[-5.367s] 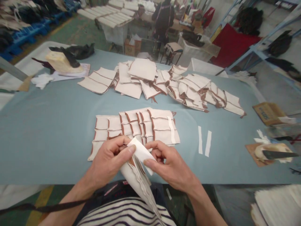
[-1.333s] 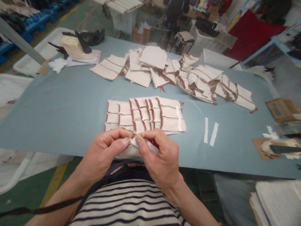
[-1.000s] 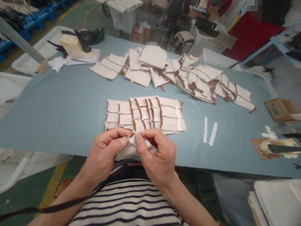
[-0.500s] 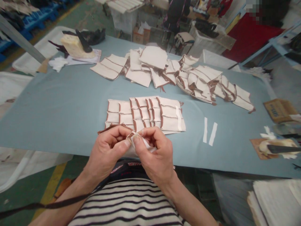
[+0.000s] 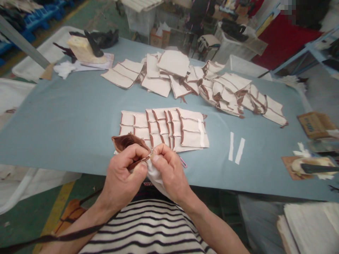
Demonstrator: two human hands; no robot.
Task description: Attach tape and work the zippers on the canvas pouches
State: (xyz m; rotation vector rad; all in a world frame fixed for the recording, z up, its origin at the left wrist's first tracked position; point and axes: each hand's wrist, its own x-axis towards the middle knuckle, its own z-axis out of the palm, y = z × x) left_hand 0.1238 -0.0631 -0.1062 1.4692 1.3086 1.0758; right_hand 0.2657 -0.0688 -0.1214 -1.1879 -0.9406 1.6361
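My left hand (image 5: 125, 176) pinches the edge of a brown-lined fabric piece (image 5: 127, 141), whose brown inside shows above my fingers. Close beside it, my right hand (image 5: 172, 173) has its fingertips closed on the white part (image 5: 155, 173) of the same piece. The fingertips nearly touch, and the exact spot between them is too small to make out. Just beyond my hands lies an overlapping row of cream panels with brown edging (image 5: 161, 123), a white strip (image 5: 201, 132) on its right end. A small pink object (image 5: 183, 162) lies by my right hand.
Two white strips (image 5: 235, 148) lie right on the blue-grey table (image 5: 74, 116). Piled cream pieces (image 5: 173, 65) run along the far side. A yellowish block with a dark handle (image 5: 86, 51) stands far left, another block (image 5: 309, 165) at right. A cardboard box (image 5: 316, 125) sits near the right edge.
The brown-lined piece has opened upward above my left hand, showing more of its inside. My right hand has shifted slightly left, and the pink object has come into view.
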